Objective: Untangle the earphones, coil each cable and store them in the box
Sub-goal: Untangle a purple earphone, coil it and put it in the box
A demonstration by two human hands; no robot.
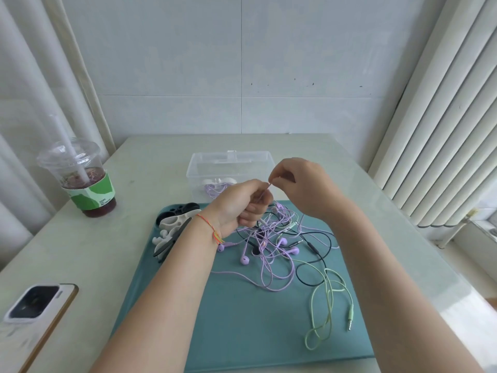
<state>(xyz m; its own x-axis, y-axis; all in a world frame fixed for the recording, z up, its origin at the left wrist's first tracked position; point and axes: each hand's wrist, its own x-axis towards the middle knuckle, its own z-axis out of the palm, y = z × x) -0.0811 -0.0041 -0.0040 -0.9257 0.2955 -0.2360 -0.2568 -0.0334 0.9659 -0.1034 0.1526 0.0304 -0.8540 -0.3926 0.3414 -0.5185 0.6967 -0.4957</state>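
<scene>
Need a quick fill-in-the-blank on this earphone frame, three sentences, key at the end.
1. The left hand and right hand pinch a thin ____ cable.
2. The clear plastic box stands ____ the teal mat.
3. The light green earphone cable ends in a plug near the mat's ____ edge.

Missing words: purple; behind; right

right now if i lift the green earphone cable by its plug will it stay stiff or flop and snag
The green earphone cable would probably flop: it lies in loose loops on the teal mat. Its far end runs into the tangle of purple and black cables, so it would likely snag. It looks thin and light.
</scene>
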